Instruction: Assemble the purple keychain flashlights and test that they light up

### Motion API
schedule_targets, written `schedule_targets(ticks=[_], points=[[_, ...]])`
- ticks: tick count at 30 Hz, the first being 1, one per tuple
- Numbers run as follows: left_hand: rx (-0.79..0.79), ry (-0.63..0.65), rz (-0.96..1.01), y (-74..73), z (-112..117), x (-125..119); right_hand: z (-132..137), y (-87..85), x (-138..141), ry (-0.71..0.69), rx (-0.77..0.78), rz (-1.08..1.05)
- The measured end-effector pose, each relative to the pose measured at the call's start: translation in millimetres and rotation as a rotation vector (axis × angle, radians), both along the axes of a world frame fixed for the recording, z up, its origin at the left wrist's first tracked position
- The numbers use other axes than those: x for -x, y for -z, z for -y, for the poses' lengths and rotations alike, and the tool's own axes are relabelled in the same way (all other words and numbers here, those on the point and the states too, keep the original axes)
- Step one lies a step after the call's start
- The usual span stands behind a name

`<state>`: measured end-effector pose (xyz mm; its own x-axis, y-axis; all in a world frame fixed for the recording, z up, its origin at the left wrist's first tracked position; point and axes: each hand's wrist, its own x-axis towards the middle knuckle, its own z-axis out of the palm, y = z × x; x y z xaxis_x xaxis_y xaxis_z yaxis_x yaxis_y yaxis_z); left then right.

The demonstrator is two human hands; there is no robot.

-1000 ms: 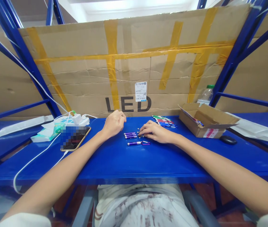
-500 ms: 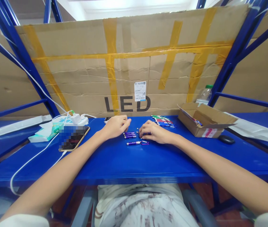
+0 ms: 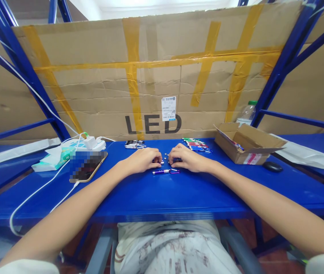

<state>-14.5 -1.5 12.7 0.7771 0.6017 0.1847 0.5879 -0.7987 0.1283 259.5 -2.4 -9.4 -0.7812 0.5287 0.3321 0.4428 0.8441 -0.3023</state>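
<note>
Now the left hand (image 3: 147, 159) has moved in over the short purple tubes (image 3: 162, 163), opposite the right hand (image 3: 185, 158), bringing both to the small silver parts (image 3: 165, 154); fingers curl, but I cannot tell what either grips. The looped purple pen (image 3: 162, 172) lies untouched, nearer the body.

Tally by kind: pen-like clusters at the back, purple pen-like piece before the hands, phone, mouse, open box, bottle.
Black-and-silver cluster: 1
Multicolour cluster: 1
Purple pen-like piece: 1
Phone: 1
Mouse: 1
Open box: 1
Bottle: 1
Total: 7
</note>
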Motion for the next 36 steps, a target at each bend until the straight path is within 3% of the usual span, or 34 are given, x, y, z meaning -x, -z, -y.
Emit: schedule_targets(ticks=[8,16,28,36], points=[[-0.019,-0.031,-0.033,5.5,-0.9,-0.7,0.6,-1.5,-1.9,0.132,-0.024,-0.078],[-0.023,0.051,-0.056,5.0,2.0,-0.2,1.5,-3.5,0.1,0.176,-0.055,-0.108],[0.038,-0.008,0.137,3.1,0.1,-2.4,-5.0,-5.5,-1.3,0.126,-0.124,-0.117],[0.109,0.022,0.269,3.2,-2.9,-3.0,-6.0,-4.7,-2.5,0.221,-0.187,-0.191]])
